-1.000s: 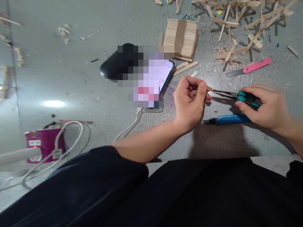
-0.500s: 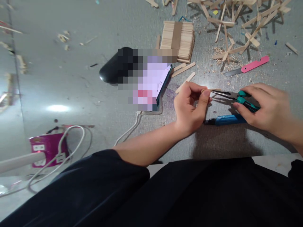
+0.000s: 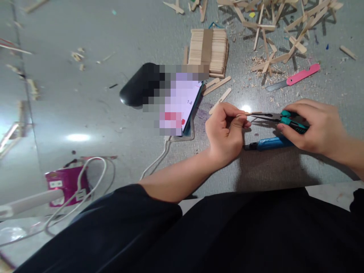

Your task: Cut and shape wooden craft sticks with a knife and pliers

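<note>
My left hand (image 3: 226,127) pinches one end of a thin wooden stick (image 3: 242,115) between thumb and forefinger. My right hand (image 3: 315,123) is wrapped around the green and black handles of needle-nose pliers (image 3: 269,116). The jaws of the pliers reach left to the stick, close to my left fingertips; whether they grip it I cannot tell. Below the pliers a blue utility knife (image 3: 270,143) lies on the table, its right end hidden by my right hand. A pink folding knife (image 3: 303,75) lies above with its blade out.
Farther back are a banded stack of craft sticks (image 3: 196,47) and a jumble of joined sticks (image 3: 270,27). A phone (image 3: 186,102) on a white cable and a dark oval object (image 3: 136,87) lie left of my hands. A purple power strip (image 3: 68,182) stands at lower left.
More of the stick now shows at my left fingertips, and the left hand has tilted slightly. The whole view has shifted a little.
</note>
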### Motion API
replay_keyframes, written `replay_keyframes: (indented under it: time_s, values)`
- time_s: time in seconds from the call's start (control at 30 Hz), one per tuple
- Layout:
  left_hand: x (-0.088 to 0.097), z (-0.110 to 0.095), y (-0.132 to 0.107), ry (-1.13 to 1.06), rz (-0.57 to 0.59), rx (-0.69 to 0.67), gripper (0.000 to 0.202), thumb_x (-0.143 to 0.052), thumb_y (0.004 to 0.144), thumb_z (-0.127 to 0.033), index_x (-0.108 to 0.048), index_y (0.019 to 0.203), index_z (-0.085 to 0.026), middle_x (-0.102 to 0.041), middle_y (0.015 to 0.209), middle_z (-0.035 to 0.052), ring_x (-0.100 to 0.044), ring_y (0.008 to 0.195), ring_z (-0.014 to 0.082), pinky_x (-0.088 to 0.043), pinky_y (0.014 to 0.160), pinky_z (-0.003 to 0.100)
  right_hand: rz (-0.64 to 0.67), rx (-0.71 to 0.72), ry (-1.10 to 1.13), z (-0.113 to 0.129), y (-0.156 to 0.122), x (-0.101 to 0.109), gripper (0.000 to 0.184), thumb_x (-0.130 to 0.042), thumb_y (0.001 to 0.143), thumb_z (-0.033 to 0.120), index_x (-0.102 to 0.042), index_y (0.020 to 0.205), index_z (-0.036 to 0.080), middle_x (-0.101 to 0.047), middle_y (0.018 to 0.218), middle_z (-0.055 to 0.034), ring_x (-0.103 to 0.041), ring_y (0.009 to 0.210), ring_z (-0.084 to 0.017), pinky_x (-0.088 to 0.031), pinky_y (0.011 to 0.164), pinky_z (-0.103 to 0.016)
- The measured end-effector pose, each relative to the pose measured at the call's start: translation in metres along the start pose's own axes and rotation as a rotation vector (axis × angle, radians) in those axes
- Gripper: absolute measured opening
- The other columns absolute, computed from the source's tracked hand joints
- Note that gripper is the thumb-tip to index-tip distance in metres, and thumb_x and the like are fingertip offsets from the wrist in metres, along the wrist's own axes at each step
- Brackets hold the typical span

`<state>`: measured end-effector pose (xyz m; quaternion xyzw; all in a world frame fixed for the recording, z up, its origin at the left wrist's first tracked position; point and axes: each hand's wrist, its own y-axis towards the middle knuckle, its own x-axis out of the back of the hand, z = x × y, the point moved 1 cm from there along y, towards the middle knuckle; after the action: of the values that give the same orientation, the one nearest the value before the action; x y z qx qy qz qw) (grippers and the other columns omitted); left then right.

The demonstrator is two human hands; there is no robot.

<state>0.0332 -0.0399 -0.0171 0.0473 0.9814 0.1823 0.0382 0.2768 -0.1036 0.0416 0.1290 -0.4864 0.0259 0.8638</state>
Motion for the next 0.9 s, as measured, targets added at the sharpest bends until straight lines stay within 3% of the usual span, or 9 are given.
replay_keyframes:
  time_s: [0.17, 0.4, 0.53, 0.7, 0.9]
  values:
    - [-0.001, 0.000, -0.002, -0.022, -0.018, 0.057, 0.024, -0.084, 0.106, -0.036, -0.070, 0.092, -0.022, -0.074, 0.083, -0.0020, -0.071, 0.057, 0.0073, -0.060, 0.054, 0.018, 0.040, -0.020, -0.083, 0.004, -0.001, 0.000, 0.020, -0.074, 0.106, 0.042, -0.080, 0.121, 0.029, -0.086, 0.115, -0.0143, -0.084, 0.103, -0.042, -0.070, 0.083, -0.062]
    - [0.000, -0.003, 0.002, -0.009, 0.001, 0.123, 0.023, -0.085, 0.102, -0.027, -0.065, 0.090, -0.022, -0.074, 0.079, -0.0043, -0.069, 0.054, 0.0063, -0.059, 0.052, 0.016, 0.029, -0.016, -0.140, 0.003, -0.003, -0.003, 0.023, -0.071, 0.107, 0.048, -0.079, 0.111, 0.027, -0.084, 0.104, -0.0139, -0.082, 0.090, -0.040, -0.063, 0.069, -0.058]
    - [-0.001, -0.005, 0.005, -0.052, 0.007, 0.176, 0.030, -0.088, 0.102, -0.033, -0.063, 0.090, -0.022, -0.071, 0.072, -0.0058, -0.069, 0.052, 0.0071, -0.057, 0.050, 0.016, 0.031, -0.003, -0.149, 0.002, -0.004, -0.003, 0.022, -0.071, 0.106, 0.048, -0.080, 0.111, 0.028, -0.083, 0.101, -0.0128, -0.081, 0.089, -0.038, -0.060, 0.068, -0.055]
    - [-0.003, -0.010, 0.009, -0.095, 0.043, 0.363, 0.041, -0.091, 0.103, -0.050, -0.060, 0.092, -0.024, -0.066, 0.066, -0.0069, -0.067, 0.051, 0.0088, -0.058, 0.051, 0.019, 0.024, 0.000, -0.166, -0.001, -0.003, -0.003, 0.023, -0.074, 0.105, 0.049, -0.080, 0.110, 0.028, -0.084, 0.101, -0.0124, -0.081, 0.088, -0.038, -0.058, 0.066, -0.055]
    - [-0.005, -0.008, 0.012, -0.142, 0.052, 0.425, 0.045, -0.093, 0.100, -0.056, -0.060, 0.093, -0.025, -0.064, 0.066, -0.0075, -0.066, 0.051, 0.0088, -0.056, 0.048, 0.019, 0.009, 0.010, -0.171, -0.005, -0.004, -0.004, 0.023, -0.075, 0.104, 0.049, -0.082, 0.112, 0.029, -0.084, 0.102, -0.0121, -0.080, 0.090, -0.038, -0.058, 0.068, -0.055]
